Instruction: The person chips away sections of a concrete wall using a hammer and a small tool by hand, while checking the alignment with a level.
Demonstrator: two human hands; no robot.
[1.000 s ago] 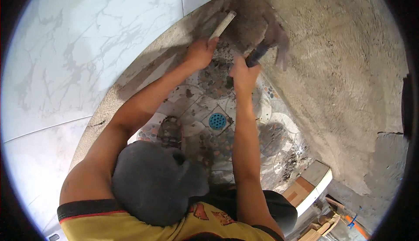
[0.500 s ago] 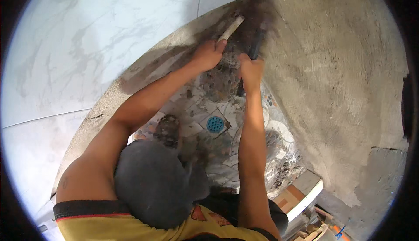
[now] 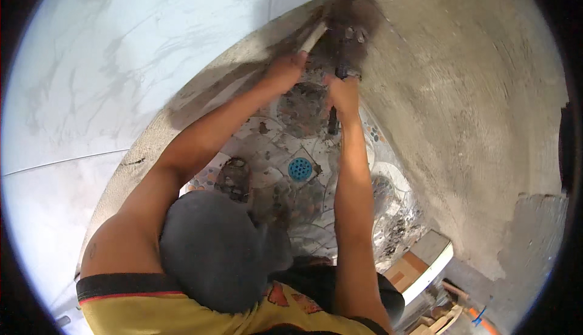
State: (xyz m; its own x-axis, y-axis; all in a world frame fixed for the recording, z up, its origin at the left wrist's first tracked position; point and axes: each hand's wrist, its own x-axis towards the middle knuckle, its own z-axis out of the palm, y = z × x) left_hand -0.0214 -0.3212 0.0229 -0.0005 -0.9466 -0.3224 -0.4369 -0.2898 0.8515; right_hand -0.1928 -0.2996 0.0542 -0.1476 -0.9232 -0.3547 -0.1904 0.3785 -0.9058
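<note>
"What are you holding, and where?"

"My left hand [image 3: 285, 73] grips a pale bar [image 3: 314, 37], angled toward the tiled floor's [image 3: 267, 138] far corner. My right hand [image 3: 344, 95] is closed around a dark-handled hammer [image 3: 342, 69] just beside it, its head blurred near that same corner."

"And nearer you?"

"A round blue drain [image 3: 300, 169] in the floor."

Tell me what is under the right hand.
The right hand is wrapped around a dark handle, whose end shows below it in the picture, with patterned floor tiles nearby. The gripped stretch and whatever lies directly beneath are covered.
</note>
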